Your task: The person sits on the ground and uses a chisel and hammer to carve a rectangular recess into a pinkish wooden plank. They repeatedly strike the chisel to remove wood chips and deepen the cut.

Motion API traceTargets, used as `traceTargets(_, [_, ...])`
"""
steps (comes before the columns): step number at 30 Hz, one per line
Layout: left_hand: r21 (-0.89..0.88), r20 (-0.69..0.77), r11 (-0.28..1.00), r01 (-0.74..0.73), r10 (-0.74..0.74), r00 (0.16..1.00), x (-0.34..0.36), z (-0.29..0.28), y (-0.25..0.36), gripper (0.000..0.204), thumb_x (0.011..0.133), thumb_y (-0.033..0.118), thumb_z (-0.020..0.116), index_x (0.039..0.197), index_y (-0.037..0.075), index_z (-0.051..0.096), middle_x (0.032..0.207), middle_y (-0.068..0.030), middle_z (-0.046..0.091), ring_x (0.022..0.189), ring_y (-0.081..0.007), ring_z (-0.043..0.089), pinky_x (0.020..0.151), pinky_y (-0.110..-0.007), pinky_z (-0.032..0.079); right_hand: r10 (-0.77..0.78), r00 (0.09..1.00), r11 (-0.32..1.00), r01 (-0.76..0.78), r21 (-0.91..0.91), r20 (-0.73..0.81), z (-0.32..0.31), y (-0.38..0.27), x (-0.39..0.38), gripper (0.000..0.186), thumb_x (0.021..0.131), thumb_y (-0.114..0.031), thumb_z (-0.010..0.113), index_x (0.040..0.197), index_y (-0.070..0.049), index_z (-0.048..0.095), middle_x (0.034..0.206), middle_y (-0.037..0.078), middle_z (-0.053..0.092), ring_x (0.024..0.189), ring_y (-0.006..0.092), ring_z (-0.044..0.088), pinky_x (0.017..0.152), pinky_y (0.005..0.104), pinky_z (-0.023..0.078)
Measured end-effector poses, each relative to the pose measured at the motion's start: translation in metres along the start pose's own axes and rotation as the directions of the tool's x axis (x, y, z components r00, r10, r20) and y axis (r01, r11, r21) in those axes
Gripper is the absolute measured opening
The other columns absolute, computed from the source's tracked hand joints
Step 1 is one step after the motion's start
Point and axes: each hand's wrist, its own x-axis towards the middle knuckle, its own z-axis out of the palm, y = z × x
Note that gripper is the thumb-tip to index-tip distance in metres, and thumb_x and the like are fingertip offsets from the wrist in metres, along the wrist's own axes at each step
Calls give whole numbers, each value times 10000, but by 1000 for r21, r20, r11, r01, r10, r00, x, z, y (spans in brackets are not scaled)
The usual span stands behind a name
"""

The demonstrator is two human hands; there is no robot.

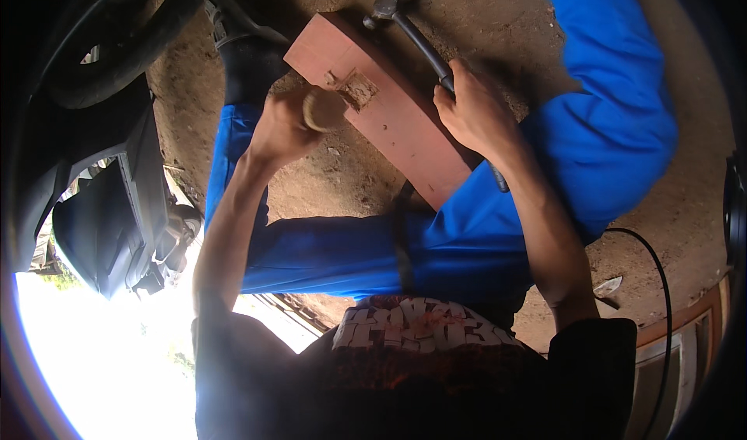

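My left hand (278,133) is closed around a chisel, whose round wooden handle end (324,110) faces up; its blade is hidden from here. The chisel stands beside a roughly cut square recess (359,91) in a thick reddish wooden beam (408,148). Loose chips lie at the recess's edge. My right hand (478,112) grips a hammer (422,43) by its dark handle. The hammer's metal head is beyond the beam's right side, apart from the chisel. The beam slants from the upper left down to my blue-trousered leg (459,238).
At left stand a dark wheel (132,70) and black vehicle panels (140,183). My sandalled foot (241,31) is beside the beam's far end. A black cable (660,276) curves over the dirt floor (630,261) at right, near a small blade-like piece (608,287) and a wooden frame (700,323).
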Motion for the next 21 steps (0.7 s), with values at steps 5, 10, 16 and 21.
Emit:
traceTargets(5, [-553,-277,785,279,-490,827,-2,-22,37,188,916,136,728,788,66,610,650,-18,613,557,-81,579,477,-251,460,-29,997,999,28,-22,-65,5,6,1,270,907,-182,584,988,71,541,741,247,639,710,420,666,669,501,537])
traceTargets(10, [-749,-566,630,-206,-448,691,-1,-44,69,256,997,216,602,802,93,491,636,-36,489,495,-125,451,454,-305,378,-4,1000,999,4,-42,-9,3,4,3,315,911,-203,584,1032,86,547,750,250,653,711,413,674,684,505,540])
traceTargets(16, [-745,-635,581,-327,-470,613,15,-44,89,421,1030,301,487,662,123,388,565,-14,357,490,-130,312,554,-339,339,-71,996,992,66,-109,-46,6,14,7,291,945,-252,605,1034,24,570,734,210,653,700,388,669,626,475,496])
traceTargets(21, [-670,-737,623,-403,-495,460,36,-27,71,302,974,175,617,721,67,492,578,-32,444,447,-115,368,431,-304,335,22,999,993,-25,-112,-26,3,3,6,275,941,-246,608,991,23,579,741,212,640,705,374,665,644,464,484])
